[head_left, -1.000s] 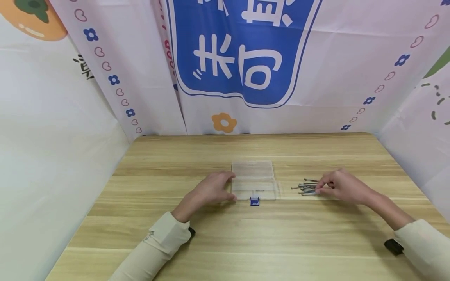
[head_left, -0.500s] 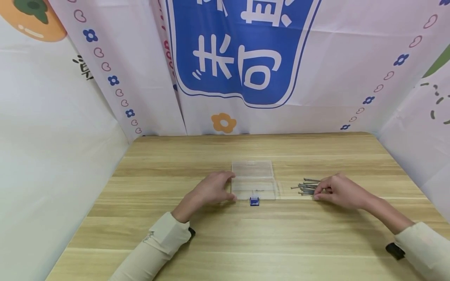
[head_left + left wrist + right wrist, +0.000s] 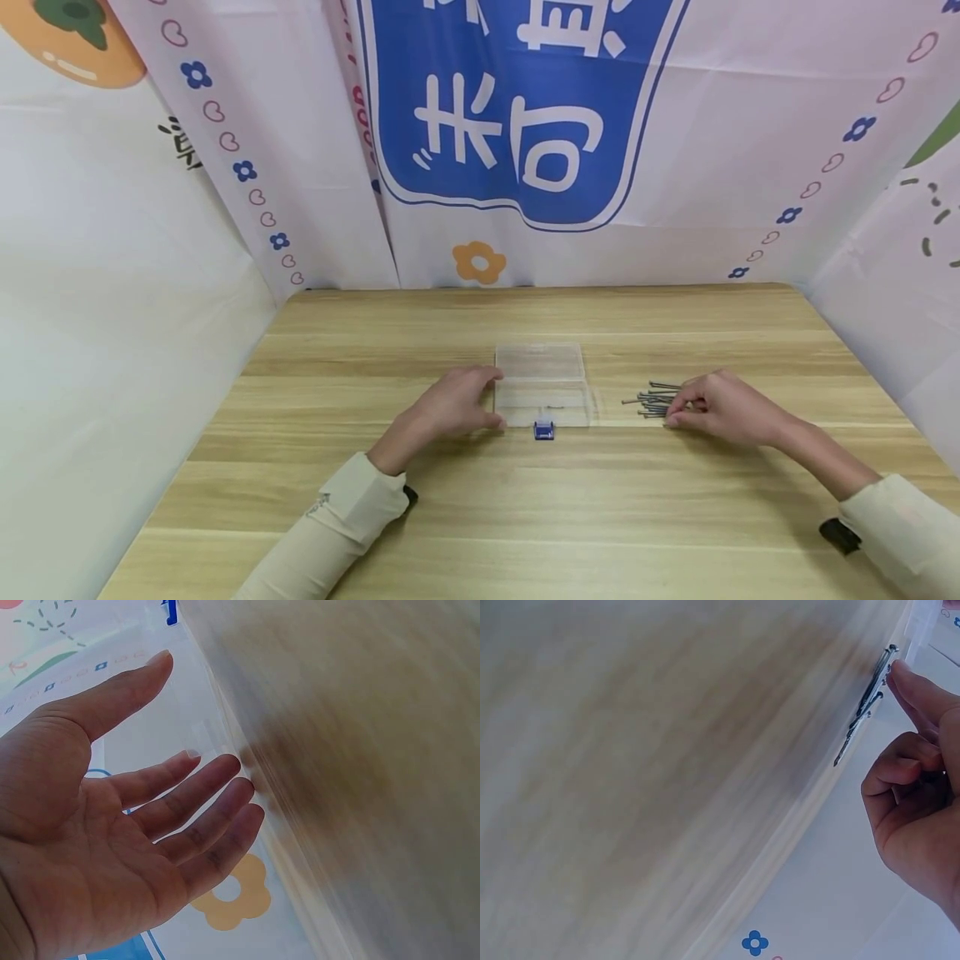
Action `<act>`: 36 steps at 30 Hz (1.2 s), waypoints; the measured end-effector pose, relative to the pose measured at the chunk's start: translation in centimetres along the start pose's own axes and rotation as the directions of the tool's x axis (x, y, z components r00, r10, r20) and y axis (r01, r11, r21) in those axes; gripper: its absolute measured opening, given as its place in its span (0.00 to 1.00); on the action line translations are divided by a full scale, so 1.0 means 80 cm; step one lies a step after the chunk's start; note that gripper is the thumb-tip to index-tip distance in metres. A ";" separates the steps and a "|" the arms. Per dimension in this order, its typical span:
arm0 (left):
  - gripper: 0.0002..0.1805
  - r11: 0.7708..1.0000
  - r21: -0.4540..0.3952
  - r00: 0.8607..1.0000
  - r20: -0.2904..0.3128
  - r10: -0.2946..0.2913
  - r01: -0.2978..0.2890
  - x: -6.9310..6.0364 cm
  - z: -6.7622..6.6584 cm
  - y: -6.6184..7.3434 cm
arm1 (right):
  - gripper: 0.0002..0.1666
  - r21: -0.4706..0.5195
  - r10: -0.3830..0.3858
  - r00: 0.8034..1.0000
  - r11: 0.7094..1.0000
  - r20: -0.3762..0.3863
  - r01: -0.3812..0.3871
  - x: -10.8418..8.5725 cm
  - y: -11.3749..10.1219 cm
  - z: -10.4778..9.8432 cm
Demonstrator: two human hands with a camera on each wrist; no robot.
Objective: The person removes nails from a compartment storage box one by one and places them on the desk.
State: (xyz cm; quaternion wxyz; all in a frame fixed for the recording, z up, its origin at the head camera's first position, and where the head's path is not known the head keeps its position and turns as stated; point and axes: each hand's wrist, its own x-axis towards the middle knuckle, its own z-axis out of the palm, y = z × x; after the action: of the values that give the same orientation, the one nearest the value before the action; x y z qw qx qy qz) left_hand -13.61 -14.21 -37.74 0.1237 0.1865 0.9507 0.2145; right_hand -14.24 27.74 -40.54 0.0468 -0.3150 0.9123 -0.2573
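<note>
A clear plastic case (image 3: 538, 393) lies with its lid folded back and a blue latch (image 3: 543, 431) on its near edge. Something small and thin lies inside it. At the case's left side, my left hand (image 3: 453, 402) rests thumb and fingertips against the edge; its fingers look loosely extended in the left wrist view. To the right of the case is a loose pile of long metal nails (image 3: 652, 402). My right hand (image 3: 727, 410) has thumb and index finger together at the pile's near side, seemingly pinching a nail; its other fingers curl inward. The fingertips mostly hide what is pinched.
Everything lies on a wood-grain table (image 3: 480, 517). A printed white cloth (image 3: 675, 208) hangs behind its far edge, with cloth walls on the left and right sides.
My right hand has shifted slightly left and toward the near side of the nail pile, its thumb and index staying together. The left hand and the case have stayed put.
</note>
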 end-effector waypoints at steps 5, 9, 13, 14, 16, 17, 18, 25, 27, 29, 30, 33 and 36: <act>0.41 1.000 -0.007 1.000 0.002 -0.002 0.002 0.000 -0.001 0.001 | 0.04 -0.007 -0.009 1.000 1.000 -0.004 0.009 0.004 -0.003 0.000; 0.41 1.000 -0.003 1.000 0.001 -0.002 0.002 0.000 -0.001 0.000 | 0.03 -0.014 0.000 1.000 1.000 0.000 0.000 0.010 -0.008 0.000; 0.41 1.000 0.000 1.000 -0.004 -0.001 0.001 0.000 0.000 0.000 | 0.02 -0.029 -0.025 1.000 0.999 -0.007 0.025 0.022 -0.017 0.002; 0.41 1.000 -0.001 1.000 -0.004 -0.002 0.002 0.000 0.000 -0.001 | 0.03 -0.034 -0.039 0.999 0.999 -0.008 0.039 0.026 -0.019 0.003; 0.41 1.000 -0.002 1.000 -0.004 -0.001 0.001 0.000 0.000 -0.001 | 0.03 -0.034 -0.062 0.998 0.997 -0.002 0.062 0.033 -0.024 0.006; 0.41 1.000 -0.004 1.000 -0.003 -0.001 0.001 0.000 0.001 -0.001 | 0.03 -0.030 -0.068 0.998 0.997 0.000 0.068 0.037 -0.027 0.007; 0.41 1.000 -0.004 1.000 -0.004 0.000 0.000 0.000 0.001 -0.001 | 0.03 -0.027 -0.074 0.997 0.997 0.002 0.074 0.041 -0.030 0.009; 0.38 1.000 0.007 1.000 -0.012 0.015 -0.014 0.000 0.002 -0.001 | 0.02 -0.024 -0.087 0.996 0.996 -0.024 0.086 0.066 -0.050 0.019; 0.38 1.000 0.010 1.000 -0.014 0.018 -0.018 0.000 0.002 -0.001 | 0.02 -0.035 -0.104 0.994 0.994 -0.038 0.103 0.073 -0.055 0.023; 0.38 1.000 0.010 1.000 -0.014 0.017 -0.017 0.000 0.001 -0.001 | 0.03 -0.046 -0.126 0.991 0.991 -0.047 0.124 0.081 -0.061 0.027; 0.38 1.000 0.010 1.000 -0.014 0.018 -0.017 0.001 0.002 -0.002 | 0.03 -0.049 -0.135 0.990 0.990 -0.047 0.133 0.084 -0.064 0.029; 0.38 1.000 0.009 1.000 -0.011 0.015 -0.015 0.001 0.002 -0.002 | 0.03 -0.044 -0.151 0.988 0.988 -0.039 0.149 0.093 -0.072 0.035; 0.38 1.000 0.012 1.000 -0.010 0.010 -0.010 0.001 0.002 -0.002 | 0.03 -0.031 -0.154 0.987 0.988 -0.036 0.153 0.102 -0.080 0.040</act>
State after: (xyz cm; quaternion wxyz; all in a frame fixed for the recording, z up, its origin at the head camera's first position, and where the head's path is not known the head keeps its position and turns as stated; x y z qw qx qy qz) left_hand -13.69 -14.23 -37.95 0.1167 0.1910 0.9517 0.2103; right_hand -16.40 17.18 -39.47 0.0050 -0.3802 0.8896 -0.2532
